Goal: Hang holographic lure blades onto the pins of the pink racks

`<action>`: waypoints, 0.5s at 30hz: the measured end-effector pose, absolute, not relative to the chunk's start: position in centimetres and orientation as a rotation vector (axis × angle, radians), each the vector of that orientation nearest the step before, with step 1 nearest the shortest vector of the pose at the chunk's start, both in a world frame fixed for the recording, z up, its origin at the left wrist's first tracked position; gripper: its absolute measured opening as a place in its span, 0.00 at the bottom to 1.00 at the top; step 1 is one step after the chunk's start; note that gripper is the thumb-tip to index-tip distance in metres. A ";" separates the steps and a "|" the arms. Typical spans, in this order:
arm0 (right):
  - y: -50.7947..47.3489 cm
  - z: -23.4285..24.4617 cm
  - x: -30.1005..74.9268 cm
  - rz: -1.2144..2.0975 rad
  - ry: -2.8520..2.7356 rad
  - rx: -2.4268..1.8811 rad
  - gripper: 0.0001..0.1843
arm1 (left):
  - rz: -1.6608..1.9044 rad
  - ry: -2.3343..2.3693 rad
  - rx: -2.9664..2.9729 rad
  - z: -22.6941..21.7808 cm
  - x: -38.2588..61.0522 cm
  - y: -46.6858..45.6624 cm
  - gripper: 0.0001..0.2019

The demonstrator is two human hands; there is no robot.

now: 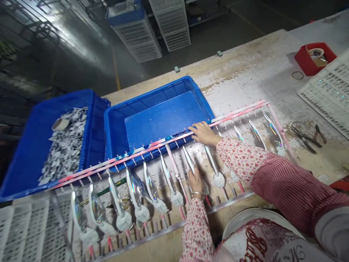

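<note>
A long pink-and-white rack point(147, 148) with rows of small hooks slants across the table. Shiny silver, lure-shaped pieces point(167, 174) hang along it, their lower ends wrapped in white. My left hand point(195, 181) is closed around the lower part of one such silver piece point(188, 160), below the top rail. My right hand point(203, 133) lies over the rack's top rail, its fingers curled on the bar; the thumb is hidden. Another silver piece point(211, 160) hangs just right of my left hand, under my right wrist.
Behind the rack sits a blue tray point(160, 112), with a blue bin point(24, 145) of silvery-white scraps at left. Pliers point(307, 138), a red box point(302, 58) and a white crate point(327, 91) are on the right. Another white perforated crate point(29, 225) is front left.
</note>
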State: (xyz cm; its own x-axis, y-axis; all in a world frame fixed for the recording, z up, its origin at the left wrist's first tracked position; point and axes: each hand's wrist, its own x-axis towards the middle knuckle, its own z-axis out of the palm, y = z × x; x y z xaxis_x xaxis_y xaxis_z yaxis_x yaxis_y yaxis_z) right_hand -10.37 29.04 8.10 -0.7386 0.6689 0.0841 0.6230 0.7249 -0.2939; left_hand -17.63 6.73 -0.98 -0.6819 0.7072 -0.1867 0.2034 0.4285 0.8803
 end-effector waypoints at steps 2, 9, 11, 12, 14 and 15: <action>29.2 8.1 -10.5 0.368 -2.743 -1.048 0.25 | 1.178 2.131 0.828 -1.0 -17.7 7.0 0.22; 28.8 8.0 -9.8 0.442 -2.705 -1.020 0.30 | 1.016 2.045 0.960 0.2 -18.6 6.9 0.17; 27.0 8.1 -8.9 0.482 -2.624 -1.027 0.30 | 1.072 2.035 0.958 0.9 -18.4 5.7 0.17; 25.6 8.0 -8.4 0.524 -2.565 -1.013 0.29 | 1.129 2.051 0.960 1.1 -18.0 4.6 0.19; 22.1 7.6 -7.5 0.689 -2.450 -0.926 0.24 | 1.243 2.109 0.954 1.5 -17.0 1.6 0.23; 20.2 7.1 -7.1 0.819 -2.406 -0.859 0.22 | 1.272 2.137 0.938 1.6 -16.2 -0.3 0.24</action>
State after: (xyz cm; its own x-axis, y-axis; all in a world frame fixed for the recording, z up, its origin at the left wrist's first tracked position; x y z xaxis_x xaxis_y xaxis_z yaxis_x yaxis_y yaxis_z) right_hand -7.06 20.18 7.10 -0.7024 0.6796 0.2115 0.4094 0.6289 -0.6609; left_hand -16.24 -0.25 1.64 -0.6506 0.7574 -0.0550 0.3127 0.3332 0.8895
